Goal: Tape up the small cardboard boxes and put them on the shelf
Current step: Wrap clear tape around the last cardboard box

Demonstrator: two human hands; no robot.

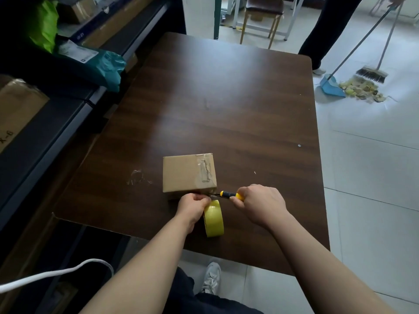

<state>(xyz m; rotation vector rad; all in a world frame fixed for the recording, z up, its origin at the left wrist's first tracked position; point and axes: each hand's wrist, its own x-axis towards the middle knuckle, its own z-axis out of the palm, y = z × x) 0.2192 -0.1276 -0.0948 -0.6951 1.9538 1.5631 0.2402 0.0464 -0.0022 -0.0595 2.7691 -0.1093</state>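
A small cardboard box [186, 173] with old clear tape on its top sits on the dark wooden table [226, 109], near the front edge. My left hand [192, 206] grips a yellowish roll of tape [214, 219] right at the box's near side, its fingers pinched at the tape end. My right hand [260, 203] holds a yellow-and-black utility knife [229, 195], whose blade points left and meets the tape beside my left fingers. The box's near face is mostly hidden by my hands.
A dark shelf [68, 123] runs along the left, holding cardboard boxes [15, 109], a teal parcel bag [106, 66] and a green bag. A white cable [56, 273] hangs at lower left. Another person [328, 30] sweeps debris with a broom [371, 74] and blue dustpan [332, 86]. A chair stands behind the table.
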